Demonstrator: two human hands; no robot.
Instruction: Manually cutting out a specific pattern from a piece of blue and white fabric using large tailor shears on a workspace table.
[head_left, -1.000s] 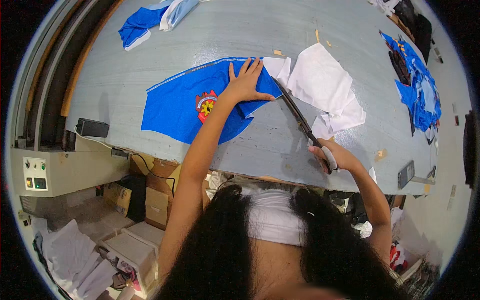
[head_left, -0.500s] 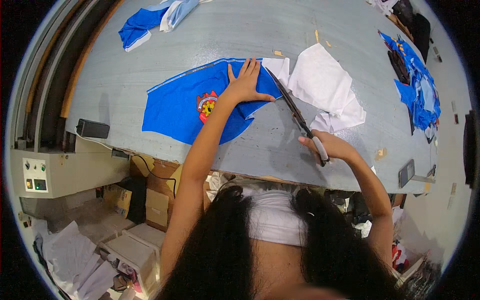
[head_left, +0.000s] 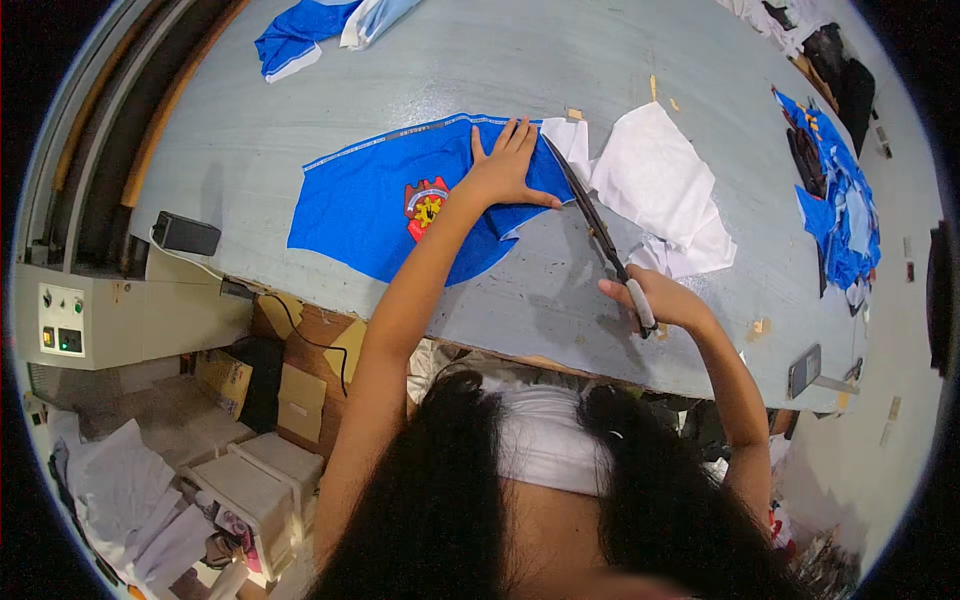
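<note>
A blue fabric piece (head_left: 350, 205) with a red and yellow emblem and a pale printed strip along its far edge lies flat on the grey table. My left hand (head_left: 500, 180) presses on its right part, palm down with the fingers spread. In my right hand (head_left: 662, 298) is a pair of long dark scissors (head_left: 600, 232) with pale wrapping on the handle. Their blades look nearly together and lie along the right edge of the blue piece, close to my left fingertips. White fabric (head_left: 658, 170) rests just right of the blades.
More blue and white cloth (head_left: 300, 38) lies at the far left of the table (head_left: 440, 70). A heap of blue scraps (head_left: 845, 215) sits at the right. A black box (head_left: 187, 233) and a phone (head_left: 804, 370) stand near the front edge. Below left are a control box (head_left: 140, 320) and plastic bins (head_left: 240, 495).
The whole view has turned and shifted slightly, so the table's things appear moved. Both hands, the scissors and the blue piece keep nearly the same places relative to each other.
</note>
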